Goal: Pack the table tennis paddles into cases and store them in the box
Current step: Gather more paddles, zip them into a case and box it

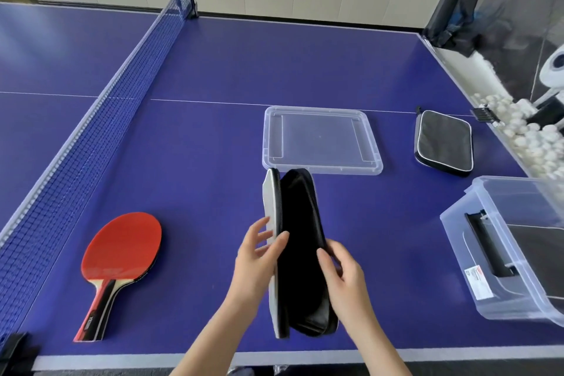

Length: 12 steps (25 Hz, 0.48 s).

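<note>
**while both grips spread the case, the paddles lie by the net**

as the black case (300,253) stands on end over the near edge of the blue desk (198,162), its zip is undone and its two halves gape apart. the left grip (258,256) pinches the pale grey left half, thumb on the inner edge and the other fingers fanned against the outside. the right grip (341,275) curls its fingers round the edge of the black right half. whether the bottom of the case touches the desk, i cannot tell.

the paddles (122,256) lie stacked flat to the left, near the net (91,119), red rubber up, handles pointing toward the near edge, well apart from the case.

just beyond the case a clear lid (320,139) lies flat on the desk. to its right, apart from it, a second case (442,143) lies zipped closed, black with a white trim. the clear box (454,241) sits at the right near corner, lid off, with a dark case (537,253) lying inside it. white balls (534,137) are heaped past the right edge of the desk.
</note>
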Each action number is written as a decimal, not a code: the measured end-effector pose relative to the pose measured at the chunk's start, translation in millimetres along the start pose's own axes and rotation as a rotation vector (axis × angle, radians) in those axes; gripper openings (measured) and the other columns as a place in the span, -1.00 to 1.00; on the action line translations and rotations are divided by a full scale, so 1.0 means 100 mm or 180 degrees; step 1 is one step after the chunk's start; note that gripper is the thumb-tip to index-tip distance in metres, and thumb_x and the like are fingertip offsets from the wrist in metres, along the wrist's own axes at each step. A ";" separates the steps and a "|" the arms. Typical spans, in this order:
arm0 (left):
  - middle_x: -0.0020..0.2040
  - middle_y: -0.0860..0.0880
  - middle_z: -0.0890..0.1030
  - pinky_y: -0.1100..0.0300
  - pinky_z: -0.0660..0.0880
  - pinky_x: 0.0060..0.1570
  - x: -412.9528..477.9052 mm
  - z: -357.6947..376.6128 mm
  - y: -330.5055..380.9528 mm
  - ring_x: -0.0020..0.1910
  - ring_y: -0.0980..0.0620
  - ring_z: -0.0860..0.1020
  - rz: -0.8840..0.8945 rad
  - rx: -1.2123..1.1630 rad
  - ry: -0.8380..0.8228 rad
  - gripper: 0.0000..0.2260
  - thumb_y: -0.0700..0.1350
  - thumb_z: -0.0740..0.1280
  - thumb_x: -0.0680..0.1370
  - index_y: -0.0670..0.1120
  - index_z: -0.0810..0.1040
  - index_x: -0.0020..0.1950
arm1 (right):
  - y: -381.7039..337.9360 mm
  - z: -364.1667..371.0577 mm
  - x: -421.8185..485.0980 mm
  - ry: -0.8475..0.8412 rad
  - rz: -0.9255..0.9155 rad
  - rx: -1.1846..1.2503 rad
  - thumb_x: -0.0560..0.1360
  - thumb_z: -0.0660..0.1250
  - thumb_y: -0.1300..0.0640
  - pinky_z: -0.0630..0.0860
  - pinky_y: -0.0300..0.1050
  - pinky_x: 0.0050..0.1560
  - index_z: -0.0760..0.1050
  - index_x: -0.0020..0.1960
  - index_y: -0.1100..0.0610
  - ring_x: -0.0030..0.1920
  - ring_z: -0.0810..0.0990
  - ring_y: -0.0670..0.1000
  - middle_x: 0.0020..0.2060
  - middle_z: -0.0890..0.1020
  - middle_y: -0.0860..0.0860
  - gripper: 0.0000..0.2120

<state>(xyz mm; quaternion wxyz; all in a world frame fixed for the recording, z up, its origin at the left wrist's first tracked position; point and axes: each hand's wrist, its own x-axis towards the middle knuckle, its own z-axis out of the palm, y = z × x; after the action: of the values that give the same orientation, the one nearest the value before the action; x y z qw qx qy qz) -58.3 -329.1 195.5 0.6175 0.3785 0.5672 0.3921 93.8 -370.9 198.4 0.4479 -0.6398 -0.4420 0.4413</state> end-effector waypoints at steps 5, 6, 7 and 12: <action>-0.01 -0.07 0.64 0.10 0.53 -0.06 0.16 -0.53 -0.09 -0.08 -0.01 0.63 0.0153 0.0266 0.0969 -0.81 -0.17 0.32 0.57 0.06 0.54 0.13 | 0.24 -0.51 0.26 0.0386 0.0319 0.0281 0.55 0.31 0.17 0.52 -0.36 -0.09 0.57 0.07 0.08 -0.04 0.64 -0.14 -0.05 0.69 -0.06 -0.87; -0.02 -0.08 0.63 0.05 0.54 -0.05 0.23 -0.63 -0.14 -0.06 -0.06 0.62 0.0058 0.0364 0.1041 -0.79 -0.21 0.31 0.56 0.06 0.53 0.11 | 0.32 -0.62 0.33 0.0441 0.0424 0.0334 0.54 0.32 0.18 0.54 -0.27 -0.04 0.57 0.08 0.10 -0.01 0.64 -0.08 -0.03 0.69 -0.03 -0.87; -0.03 -0.08 0.63 0.01 0.54 -0.05 0.30 -0.73 -0.21 -0.05 -0.10 0.62 -0.0052 0.0435 0.1070 -0.77 -0.26 0.31 0.54 0.04 0.53 0.10 | 0.40 -0.73 0.39 0.0464 0.0534 0.0306 0.53 0.33 0.19 0.56 -0.17 0.02 0.57 0.07 0.11 0.01 0.64 -0.03 -0.01 0.68 0.00 -0.87; -0.05 -0.09 0.67 0.06 0.53 -0.10 0.56 -1.05 -0.51 -0.15 -0.09 0.62 -0.0529 0.0204 0.1357 -0.76 -0.34 0.31 0.53 -0.10 0.56 0.14 | 0.92 -1.11 0.67 0.0533 0.1005 -0.0190 0.53 0.30 0.28 0.52 0.04 0.03 0.57 -0.03 0.17 -0.08 0.61 0.10 -0.09 0.67 0.14 -0.91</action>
<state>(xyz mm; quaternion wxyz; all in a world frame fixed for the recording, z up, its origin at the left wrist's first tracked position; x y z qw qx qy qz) -157.2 -295.9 119.2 0.5015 0.2585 0.7263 0.3927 230.9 -346.4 121.8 0.3891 -0.7488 -0.3100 0.4380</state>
